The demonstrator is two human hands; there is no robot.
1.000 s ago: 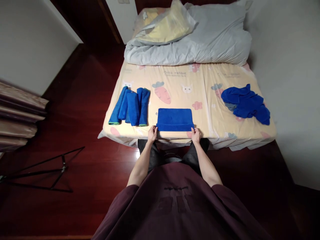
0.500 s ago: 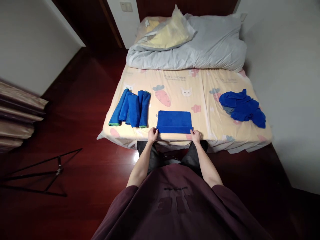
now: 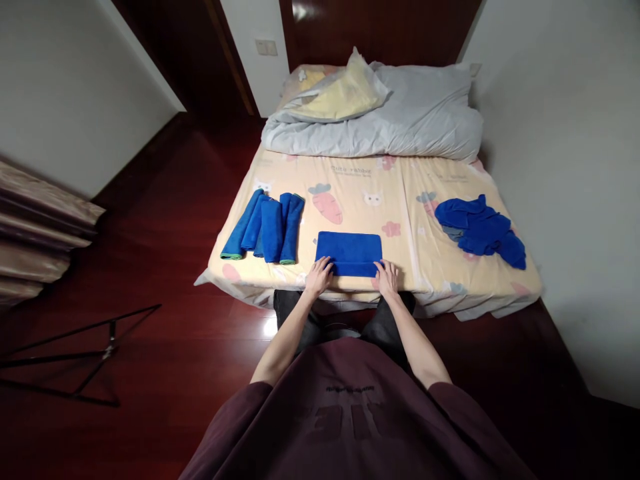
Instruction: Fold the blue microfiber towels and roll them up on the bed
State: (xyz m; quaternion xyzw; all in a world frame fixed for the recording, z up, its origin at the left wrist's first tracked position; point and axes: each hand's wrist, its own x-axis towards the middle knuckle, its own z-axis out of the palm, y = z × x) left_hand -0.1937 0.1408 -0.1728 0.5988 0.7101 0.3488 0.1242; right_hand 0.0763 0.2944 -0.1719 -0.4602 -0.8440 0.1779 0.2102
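Observation:
A blue towel (image 3: pixel 350 247) lies flat near the front edge of the bed, its near side folded over in a strip. My left hand (image 3: pixel 319 276) rests on the left end of that strip, fingers stretched out over the cloth. At the right end, my right hand (image 3: pixel 387 277) touches the strip with its fingers extended. To the left lie several rolled blue towels (image 3: pixel 271 230), some with green edging. A crumpled heap of blue towels (image 3: pixel 480 227) sits on the right, with a bit of grey cloth showing.
The bed's patterned sheet (image 3: pixel 365 207) spreads under the towels. A grey quilt (image 3: pixel 415 120) and a pale yellow pillow (image 3: pixel 345 97) are bunched at the headboard. A black tripod leg set (image 3: pixel 107 350) stands on the floor at left, near a curtain (image 3: pixel 45 233).
Both hands have moved slightly inward, from pinching the ends of the folded strip to lying on it with fingers out. The camera view has tilted up a little.

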